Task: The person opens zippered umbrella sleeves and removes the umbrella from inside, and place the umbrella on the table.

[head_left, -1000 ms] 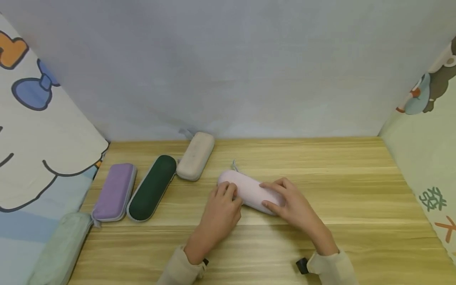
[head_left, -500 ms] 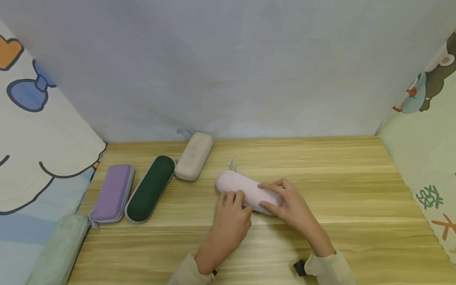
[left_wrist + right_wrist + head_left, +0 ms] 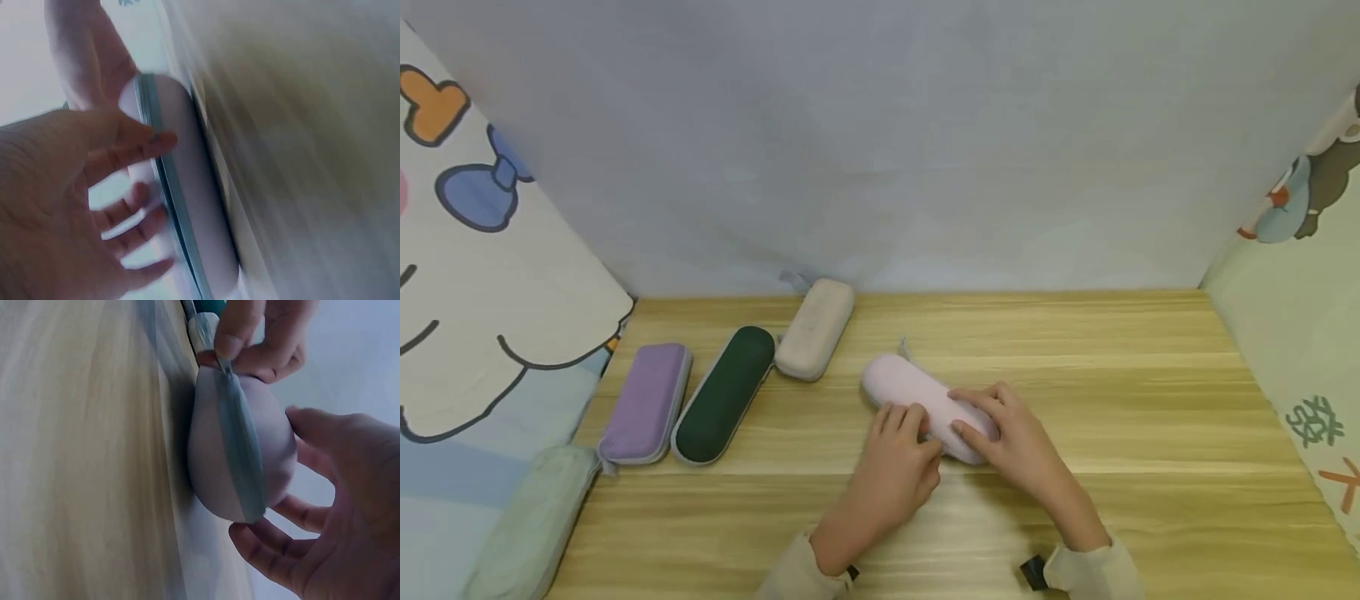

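A pale pink zippered case (image 3: 906, 387) lies at a slant on the wooden table, in the middle of the head view. My left hand (image 3: 893, 471) is at its near side, thumb and index finger pinching the zipper pull (image 3: 225, 366). Behind those fingers, in the left wrist view, a dark gap shows between the halves of the grey-blue zipper band (image 3: 181, 231). Ahead of the pull the band (image 3: 242, 453) looks closed. My right hand (image 3: 1018, 433) grips the case's right end, thumb on the near side and fingers over the top and far side.
To the left lie a purple case (image 3: 643, 404), a dark green case (image 3: 726, 396) and a beige case (image 3: 815, 329). A pale green case (image 3: 531, 525) sits at the table's left edge. A grey cloth backdrop (image 3: 880, 150) rises behind the table (image 3: 1112, 350).
My left hand has moved rightward and toward me along the near side of the pink case, pinching the zipper pull. My right hand keeps its hold on the right end.
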{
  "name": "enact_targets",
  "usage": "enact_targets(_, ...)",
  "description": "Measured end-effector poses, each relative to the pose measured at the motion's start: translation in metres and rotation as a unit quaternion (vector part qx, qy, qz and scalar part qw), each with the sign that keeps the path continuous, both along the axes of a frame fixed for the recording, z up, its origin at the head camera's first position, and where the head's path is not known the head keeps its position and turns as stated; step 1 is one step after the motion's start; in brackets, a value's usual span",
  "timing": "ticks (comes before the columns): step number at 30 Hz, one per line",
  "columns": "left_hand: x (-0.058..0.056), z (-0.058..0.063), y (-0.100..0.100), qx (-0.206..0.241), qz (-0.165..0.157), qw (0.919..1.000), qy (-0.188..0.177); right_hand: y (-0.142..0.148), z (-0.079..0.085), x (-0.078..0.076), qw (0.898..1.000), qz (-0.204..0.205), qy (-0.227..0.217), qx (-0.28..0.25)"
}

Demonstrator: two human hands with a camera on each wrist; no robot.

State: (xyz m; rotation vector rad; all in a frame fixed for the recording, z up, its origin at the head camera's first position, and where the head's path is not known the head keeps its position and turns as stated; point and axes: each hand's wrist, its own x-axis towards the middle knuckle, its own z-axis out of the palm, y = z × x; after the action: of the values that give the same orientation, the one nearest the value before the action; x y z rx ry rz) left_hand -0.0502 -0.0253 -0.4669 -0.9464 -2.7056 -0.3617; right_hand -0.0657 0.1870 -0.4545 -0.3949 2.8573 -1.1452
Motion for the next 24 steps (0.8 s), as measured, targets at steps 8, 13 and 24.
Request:
enact_targets(8,-0.008,-0.002,-0.023,0.024,-0.083,0.9954,-0.041,0.007,0.002,-0.008,0.999,0.04,-0.021,-0.025)
enact_targets(13,-0.011,-0.001,-0.026,0.028,-0.107,0.9923,-0.055,0.0,0.003,-0.015,0.998,0.056,-0.005,-0.029)
enact_targets(24,-0.017,-0.002,-0.035,0.021,-0.1,0.9861,-0.131,-0.004,0.012,-0.029,0.99,0.13,0.047,0.027)
